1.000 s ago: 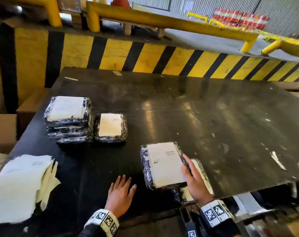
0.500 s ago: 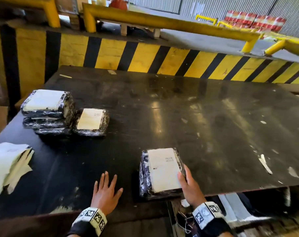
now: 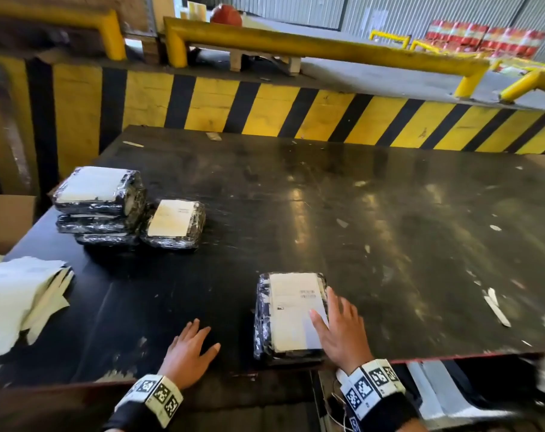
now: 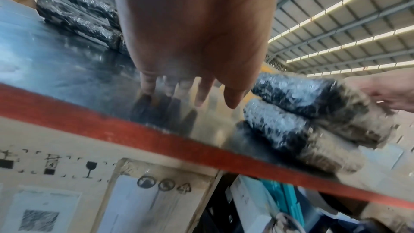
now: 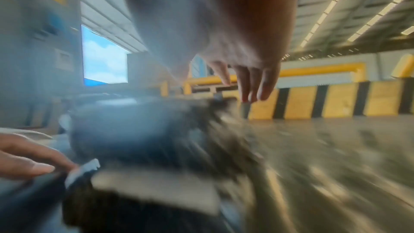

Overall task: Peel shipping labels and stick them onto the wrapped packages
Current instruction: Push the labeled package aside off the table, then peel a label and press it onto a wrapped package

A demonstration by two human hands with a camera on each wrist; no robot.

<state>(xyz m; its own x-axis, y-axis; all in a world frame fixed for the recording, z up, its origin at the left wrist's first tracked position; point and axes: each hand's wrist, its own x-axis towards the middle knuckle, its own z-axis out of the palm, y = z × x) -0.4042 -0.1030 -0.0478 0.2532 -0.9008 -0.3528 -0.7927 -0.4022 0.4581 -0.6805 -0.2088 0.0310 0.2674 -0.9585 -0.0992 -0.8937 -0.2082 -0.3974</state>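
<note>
A black wrapped package (image 3: 265,319) with a white shipping label (image 3: 293,310) on top lies near the table's front edge; in the left wrist view it sits on a second package (image 4: 291,130). My right hand (image 3: 335,322) rests against its right side, fingers straight, thumb on the label. My left hand (image 3: 191,342) lies flat on the black table (image 3: 389,229) to the package's left, holding nothing. The right wrist view is blurred; the hand's fingers (image 5: 255,86) hang straight over the package (image 5: 134,130).
A stack of wrapped packages (image 3: 99,207) stands at the far left with one labelled package (image 3: 174,222) beside it. A pile of white label sheets (image 3: 18,300) lies at the left edge. Paper scraps (image 3: 495,307) dot the right. A yellow-black barrier (image 3: 296,116) runs behind.
The labelled package now sits squarely over the lower one, which stuck out to the right before. My right hand slid up along its right side. The left hand stays flat on the table.
</note>
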